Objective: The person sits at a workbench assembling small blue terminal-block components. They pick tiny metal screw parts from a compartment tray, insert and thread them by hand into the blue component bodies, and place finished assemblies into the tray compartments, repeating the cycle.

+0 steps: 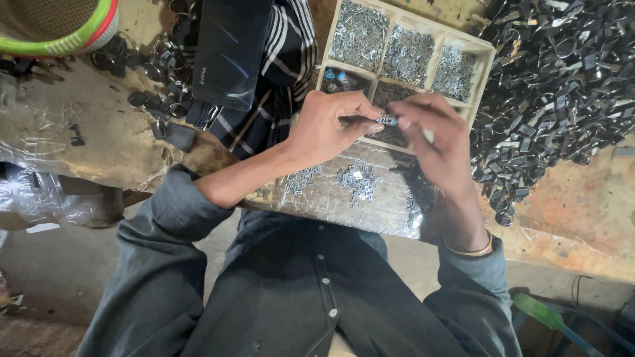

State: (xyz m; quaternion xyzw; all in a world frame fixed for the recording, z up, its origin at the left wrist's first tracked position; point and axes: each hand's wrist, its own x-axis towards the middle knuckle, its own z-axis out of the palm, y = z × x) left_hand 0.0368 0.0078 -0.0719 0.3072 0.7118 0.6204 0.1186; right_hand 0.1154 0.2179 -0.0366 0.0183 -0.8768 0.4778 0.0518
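- Metal, small and silvery with a bluish glint, the little part sits pinched between the fingertips of both hands, held just above the near edge of the divided tray, probably so that anything dropped falls back among the loose pieces.
- Left hand is closed round a thin dark tool or stem, thumb and forefinger pressing toward the part; which it is I cannot tell, since the fingers cover most of it.
- Right hand meets it from the other side, fingertips closed on the part's far end, the remaining fingers curled loosely downward; a thin bangle rings that wrist.
- Beneath the hands lies the divided tray, its compartments sorting small silvery pieces by kind, with a darker compartment directly behind the hands, within easy reach.
- Nearer the body, little heaps of silvery clips rest on a clear plastic sheet covering the surface, kept apart from the tray's stock.
- To the right, a big pile of dark metal rings and buckles spreads over the surface, just beside the tray.
- To the left lie a striped cloth, some dark loops, and a woven basket with a green rim at the corner.
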